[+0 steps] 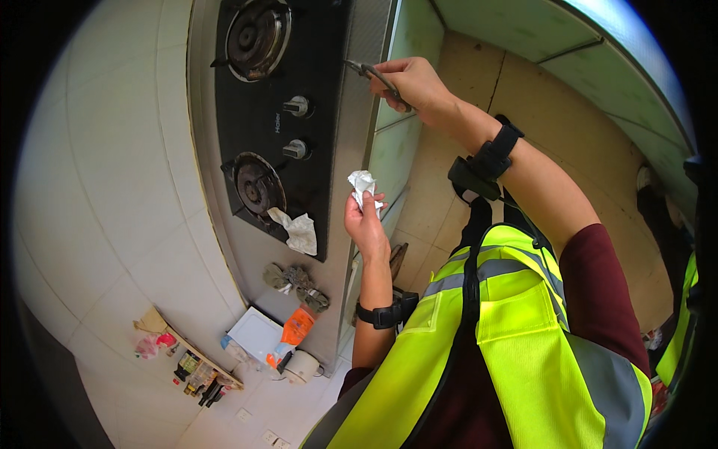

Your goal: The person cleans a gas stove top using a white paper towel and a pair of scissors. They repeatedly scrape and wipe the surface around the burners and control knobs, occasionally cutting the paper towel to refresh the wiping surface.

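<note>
My right hand (412,90) grips a pair of dark metal pliers (387,87). Their narrow tip points left, above the front edge of the steel counter (364,33). Pinched between thumb and fingers of my left hand (367,221) is a crumpled white tissue (363,184). Left of both hands lies a black glass gas hob (308,62) with two round burners and two knobs (295,105). The far burner (247,36) and near burner (255,185) look stained brown. A used paper towel (300,231) rests on the hob's near corner, beside the near burner.
Dirty grey rags (297,283) lie on the counter, near an orange spray bottle (297,326), a white tray-like object (255,335) and a paper roll (302,367). A shelf (196,353) holds several bottles. Another person's leg (662,224) shows at the right.
</note>
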`<state>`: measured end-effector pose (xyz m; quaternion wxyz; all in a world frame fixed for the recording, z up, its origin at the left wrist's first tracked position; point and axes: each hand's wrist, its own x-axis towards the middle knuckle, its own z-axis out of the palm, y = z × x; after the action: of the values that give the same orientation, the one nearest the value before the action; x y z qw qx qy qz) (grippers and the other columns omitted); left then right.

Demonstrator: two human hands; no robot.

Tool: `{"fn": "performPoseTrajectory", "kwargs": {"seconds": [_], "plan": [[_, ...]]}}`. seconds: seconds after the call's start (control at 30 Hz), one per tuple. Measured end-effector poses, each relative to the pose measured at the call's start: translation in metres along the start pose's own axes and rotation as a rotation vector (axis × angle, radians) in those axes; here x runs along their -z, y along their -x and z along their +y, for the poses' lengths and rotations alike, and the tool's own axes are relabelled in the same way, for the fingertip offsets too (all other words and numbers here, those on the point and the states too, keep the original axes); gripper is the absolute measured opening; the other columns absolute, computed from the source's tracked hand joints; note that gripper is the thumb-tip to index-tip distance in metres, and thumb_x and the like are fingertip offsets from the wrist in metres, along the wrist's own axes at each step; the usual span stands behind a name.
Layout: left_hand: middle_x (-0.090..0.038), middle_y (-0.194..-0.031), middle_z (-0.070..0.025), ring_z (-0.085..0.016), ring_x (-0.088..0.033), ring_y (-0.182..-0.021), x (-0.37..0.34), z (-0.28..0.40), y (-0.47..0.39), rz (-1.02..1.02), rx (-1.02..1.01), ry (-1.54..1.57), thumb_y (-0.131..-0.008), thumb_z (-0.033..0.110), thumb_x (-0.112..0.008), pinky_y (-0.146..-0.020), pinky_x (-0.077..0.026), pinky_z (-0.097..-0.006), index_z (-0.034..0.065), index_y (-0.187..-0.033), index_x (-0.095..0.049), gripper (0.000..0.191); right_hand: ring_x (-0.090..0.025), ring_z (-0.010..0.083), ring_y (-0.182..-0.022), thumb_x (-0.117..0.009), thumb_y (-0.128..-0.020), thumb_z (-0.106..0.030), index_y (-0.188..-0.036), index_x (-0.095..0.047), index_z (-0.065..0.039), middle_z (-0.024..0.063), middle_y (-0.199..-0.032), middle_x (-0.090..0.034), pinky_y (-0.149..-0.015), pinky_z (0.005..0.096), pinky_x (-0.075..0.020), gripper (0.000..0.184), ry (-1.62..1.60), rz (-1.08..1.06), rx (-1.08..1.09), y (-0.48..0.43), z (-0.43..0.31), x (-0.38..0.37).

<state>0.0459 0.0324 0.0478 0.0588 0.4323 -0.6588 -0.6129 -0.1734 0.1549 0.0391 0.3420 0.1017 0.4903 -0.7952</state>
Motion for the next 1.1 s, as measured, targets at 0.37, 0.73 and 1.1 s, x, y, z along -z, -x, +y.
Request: {"fn": "performPoseTrajectory", "kwargs": {"seconds": [0.37, 0.73, 1.1], "plan": [[-0.062, -0.104, -0.0086, -0.014, -0.061, -0.082, 0.006, -0.002, 0.0, 0.015, 0.007, 0.015, -0.095, 0.013, -0.052, -0.069, -0.05, -0.0282, -0.002, -0.112, -0.056, 0.022, -0.054, 0.012, -0.045, -0.065, -0.078, -0.013, -0.102, -0.065, 0.005, 0.0051, -0.065, -0.061, -0.042, 0.0265, -0.0446, 0.03, 0.17, -0.012, -0.056, 0.021, 0.026, -0.019], [-0.06, -0.103, -0.0064, -0.014, -0.06, -0.085, 0.011, 0.016, -0.011, 0.057, -0.07, 0.113, -0.096, 0.013, -0.051, -0.073, -0.049, -0.0296, -0.0028, -0.112, -0.055, 0.023, -0.043, 0.0064, -0.043, -0.065, -0.086, -0.016, -0.084, -0.064, 0.002, 0.0015, -0.059, -0.054, -0.039, 0.0224, -0.0272, 0.018, -0.024, -0.298, -0.23, 0.039, 0.032, 0.02], [-0.057, -0.097, -0.0043, -0.013, -0.054, -0.078, -0.001, 0.029, -0.02, -0.104, 0.002, 0.342, -0.096, 0.02, -0.053, -0.07, -0.047, -0.0291, -0.0009, -0.118, -0.052, 0.03, -0.04, 0.0054, -0.045, -0.064, -0.083, -0.002, -0.099, -0.064, -0.004, 0.0001, -0.062, -0.049, -0.038, 0.0183, -0.0245, 0.016, -0.394, -0.522, -0.422, 0.091, 0.044, 0.045]]}}
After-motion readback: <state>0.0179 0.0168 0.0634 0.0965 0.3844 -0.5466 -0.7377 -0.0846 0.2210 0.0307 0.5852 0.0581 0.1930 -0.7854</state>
